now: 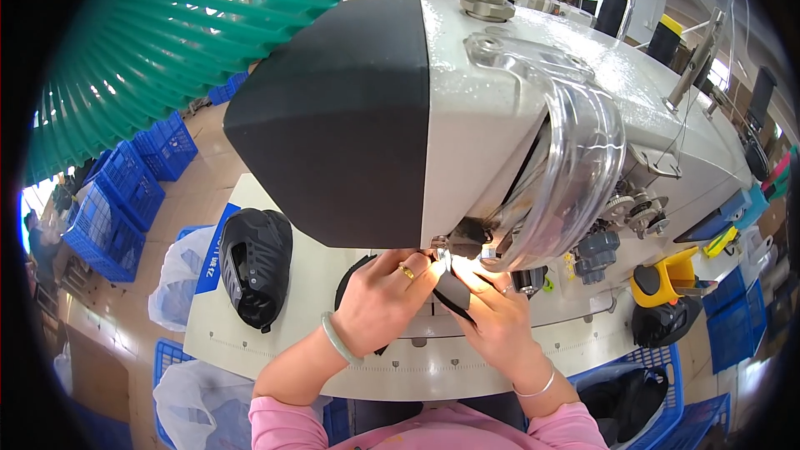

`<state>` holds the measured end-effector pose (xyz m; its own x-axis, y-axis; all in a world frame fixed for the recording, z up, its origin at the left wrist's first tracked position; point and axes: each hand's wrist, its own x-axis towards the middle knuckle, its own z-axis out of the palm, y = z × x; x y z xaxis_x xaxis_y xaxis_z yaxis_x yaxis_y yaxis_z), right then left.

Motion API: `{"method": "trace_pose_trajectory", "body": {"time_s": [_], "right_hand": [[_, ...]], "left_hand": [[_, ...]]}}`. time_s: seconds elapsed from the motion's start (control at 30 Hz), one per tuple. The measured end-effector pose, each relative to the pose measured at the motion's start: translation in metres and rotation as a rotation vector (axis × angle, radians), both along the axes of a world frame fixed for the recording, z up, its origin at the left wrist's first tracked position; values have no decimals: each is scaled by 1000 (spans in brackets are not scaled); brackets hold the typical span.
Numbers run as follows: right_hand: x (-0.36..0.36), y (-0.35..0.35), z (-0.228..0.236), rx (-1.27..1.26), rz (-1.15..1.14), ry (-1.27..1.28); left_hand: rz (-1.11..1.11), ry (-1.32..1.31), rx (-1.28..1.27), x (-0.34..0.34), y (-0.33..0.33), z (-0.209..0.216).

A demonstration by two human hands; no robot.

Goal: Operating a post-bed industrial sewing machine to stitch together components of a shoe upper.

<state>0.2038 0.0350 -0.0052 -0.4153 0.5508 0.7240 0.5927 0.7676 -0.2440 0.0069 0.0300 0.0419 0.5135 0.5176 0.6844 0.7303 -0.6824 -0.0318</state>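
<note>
Both hands are at the needle area of a large white and black sewing machine [333, 125], under its lit head. A black shoe upper [452, 293] lies between them, partly hidden by my fingers and the machine. My left hand [379, 300], with a gold ring and a pale bangle, has its fingers bent and closed on the upper's left side. On the other side my right hand [500, 321] grips the black edge between thumb and fingers, close to the needle. To the left on the table rests a finished-looking black shoe upper [256, 267].
A clear plastic guard [575, 158] curves over the machine's front. Green ribbed shade [183, 50] hangs at upper left. Blue crates [104, 229] stand left on the floor. A yellow holder [664, 277] sits right of the table [333, 375]. Black pieces lie in a lower-right blue basket [673, 383].
</note>
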Motion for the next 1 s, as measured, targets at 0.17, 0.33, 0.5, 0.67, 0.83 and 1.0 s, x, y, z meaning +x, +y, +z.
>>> {"method": "trace_pose_trajectory", "body": {"time_s": [0.17,0.33,0.5,0.67,0.83,1.0], "right_hand": [[-4,-1,3,8,6,9],[-11,1,15,-29,-3,80],[-7,13,17,-148,158,163],[4,14,14,-172,179,54],[10,9,14,-163,178,-9],[15,6,14,-139,154,-58]], "left_hand": [[50,55,70,3,-6,-3],[23,-162,35,1,2,-4],[83,-408,-27,9,10,-15],[82,-181,101,2,6,-8],[0,-106,97,-2,1,-10],[5,-97,93,0,-3,-9]]}}
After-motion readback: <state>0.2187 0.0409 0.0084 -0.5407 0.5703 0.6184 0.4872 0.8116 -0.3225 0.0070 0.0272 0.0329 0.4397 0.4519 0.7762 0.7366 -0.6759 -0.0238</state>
